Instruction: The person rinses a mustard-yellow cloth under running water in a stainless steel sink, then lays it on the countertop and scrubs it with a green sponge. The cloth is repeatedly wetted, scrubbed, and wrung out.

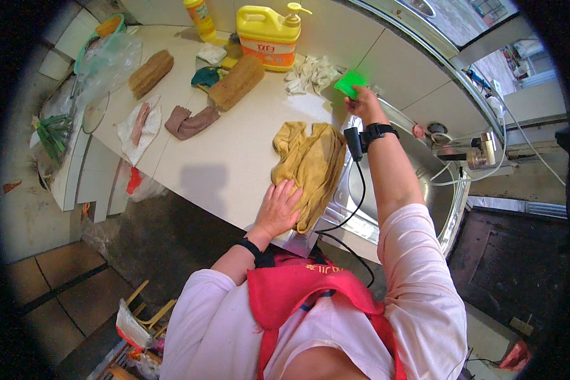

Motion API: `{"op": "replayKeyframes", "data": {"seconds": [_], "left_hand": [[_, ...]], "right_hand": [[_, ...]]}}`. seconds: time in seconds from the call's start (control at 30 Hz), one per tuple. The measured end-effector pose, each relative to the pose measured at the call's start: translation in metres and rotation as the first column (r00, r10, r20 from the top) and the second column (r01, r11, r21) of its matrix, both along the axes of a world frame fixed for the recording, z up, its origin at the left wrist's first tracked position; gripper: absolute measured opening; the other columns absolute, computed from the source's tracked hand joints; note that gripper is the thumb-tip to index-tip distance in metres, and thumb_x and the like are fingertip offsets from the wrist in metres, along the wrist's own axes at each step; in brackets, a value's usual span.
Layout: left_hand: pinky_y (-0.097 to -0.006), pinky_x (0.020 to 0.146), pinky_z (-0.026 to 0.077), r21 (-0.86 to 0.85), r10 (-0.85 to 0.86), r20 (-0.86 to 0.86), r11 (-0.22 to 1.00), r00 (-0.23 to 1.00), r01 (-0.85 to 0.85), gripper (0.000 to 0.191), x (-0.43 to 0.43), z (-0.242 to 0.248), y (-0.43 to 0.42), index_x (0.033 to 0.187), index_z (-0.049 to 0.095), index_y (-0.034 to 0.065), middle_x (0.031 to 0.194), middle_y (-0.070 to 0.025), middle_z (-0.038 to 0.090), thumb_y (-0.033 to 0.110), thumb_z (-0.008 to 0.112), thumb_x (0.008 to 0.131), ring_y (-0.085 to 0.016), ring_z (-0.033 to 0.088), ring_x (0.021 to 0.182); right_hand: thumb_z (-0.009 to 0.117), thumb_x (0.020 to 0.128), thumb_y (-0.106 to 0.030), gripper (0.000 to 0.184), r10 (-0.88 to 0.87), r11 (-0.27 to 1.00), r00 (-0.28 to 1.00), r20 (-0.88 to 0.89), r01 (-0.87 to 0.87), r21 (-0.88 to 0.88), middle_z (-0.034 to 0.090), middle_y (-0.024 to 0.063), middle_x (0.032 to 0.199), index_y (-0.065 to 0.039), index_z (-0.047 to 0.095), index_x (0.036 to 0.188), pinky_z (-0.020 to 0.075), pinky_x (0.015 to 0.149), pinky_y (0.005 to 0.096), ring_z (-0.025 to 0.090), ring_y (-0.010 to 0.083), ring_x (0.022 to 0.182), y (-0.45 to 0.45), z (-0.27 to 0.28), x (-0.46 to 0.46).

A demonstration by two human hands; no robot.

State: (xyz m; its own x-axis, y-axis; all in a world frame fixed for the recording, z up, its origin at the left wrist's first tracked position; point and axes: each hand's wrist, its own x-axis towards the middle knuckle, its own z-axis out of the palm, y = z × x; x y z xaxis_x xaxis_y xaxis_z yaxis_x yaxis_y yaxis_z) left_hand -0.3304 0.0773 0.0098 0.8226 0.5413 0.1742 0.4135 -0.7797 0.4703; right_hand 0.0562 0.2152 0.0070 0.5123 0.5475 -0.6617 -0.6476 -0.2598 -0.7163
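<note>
My left hand [279,209] lies flat with spread fingers on the lower left part of a crumpled mustard-yellow cloth garment [308,166]. The garment rests on the pale counter beside the sink's edge. Farther forward and right, my right hand [361,102] grips a bright green object [350,84], slightly blurred, near the tiled wall at the sink's back corner. What the green object is, I cannot tell. White crumpled cloths [313,75] lie just left of it.
A yellow detergent jug [268,40] and a yellow bottle [200,20] stand by the wall. Brown sponge-like blocks [237,83] and a mauve cloth [190,123] lie on the counter [161,185]. A steel sink [411,175] with a faucet [482,151] is at right. A black cable hangs by my right wrist.
</note>
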Motion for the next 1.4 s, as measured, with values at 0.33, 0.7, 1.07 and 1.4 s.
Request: {"op": "replayKeyframes", "data": {"seconds": [0.33, 0.7, 1.07, 1.4], "left_hand": [[-0.0486, 0.105, 0.027, 0.017, -0.001, 0.003, 1.0, 1.0, 0.001, 0.061, -0.001, 0.0, 0.0, 0.125, 0.048, 0.0089, 0.134, -0.0159, 0.039, 0.025, 0.068, 0.07, -0.033, 0.033, 0.128], [-0.0495, 0.105, 0.028, 0.04, -0.005, 0.052, 0.999, 0.999, 0.002, 0.058, -0.001, -0.006, -0.001, 0.122, 0.05, 0.0068, 0.132, -0.018, 0.041, 0.023, 0.068, 0.069, -0.035, 0.035, 0.126], [-0.0484, 0.103, 0.03, 0.004, -0.008, 0.143, 1.0, 0.99, 0.007, 0.05, -0.003, -0.013, 0.001, 0.116, 0.053, 0.0057, 0.132, -0.016, 0.044, 0.018, 0.064, 0.069, -0.033, 0.036, 0.127], [-0.0474, 0.101, 0.031, 0.018, -0.034, 0.193, 0.999, 0.981, 0.031, 0.047, -0.003, -0.02, 0.003, 0.114, 0.054, 0.0055, 0.128, -0.0161, 0.046, 0.014, 0.063, 0.069, -0.035, 0.037, 0.124]], "right_hand": [[0.033, 0.094, -0.05, 0.053, -0.099, 0.981, 0.942, -0.32, 0.147, 0.128, 0.06, 0.0191, 0.085, 0.0, 0.044, 0.111, 0.0483, 0.066, 0.0419, 0.057, 0.0293, 0.067, -0.017, 0.032, -0.012], [0.059, 0.082, -0.027, 0.033, 0.574, 0.691, -0.066, 0.816, -0.496, -0.526, 0.05, 0.0219, 0.104, -0.004, 0.052, 0.105, 0.0492, 0.076, 0.0464, 0.055, 0.0409, 0.093, -0.102, 0.018, -0.191], [0.049, 0.087, -0.019, 0.017, 0.663, 0.614, -0.315, 0.679, -0.29, -0.734, 0.052, 0.0211, 0.092, -0.005, 0.05, 0.097, 0.0487, 0.068, 0.049, 0.057, 0.0406, 0.082, -0.121, 0.042, -0.19], [0.052, 0.084, -0.02, 0.018, 0.651, 0.671, -0.255, 0.715, -0.247, -0.699, 0.051, 0.0233, 0.094, -0.004, 0.05, 0.094, 0.0492, 0.067, 0.05, 0.058, 0.0401, 0.082, -0.137, 0.043, -0.211]]}}
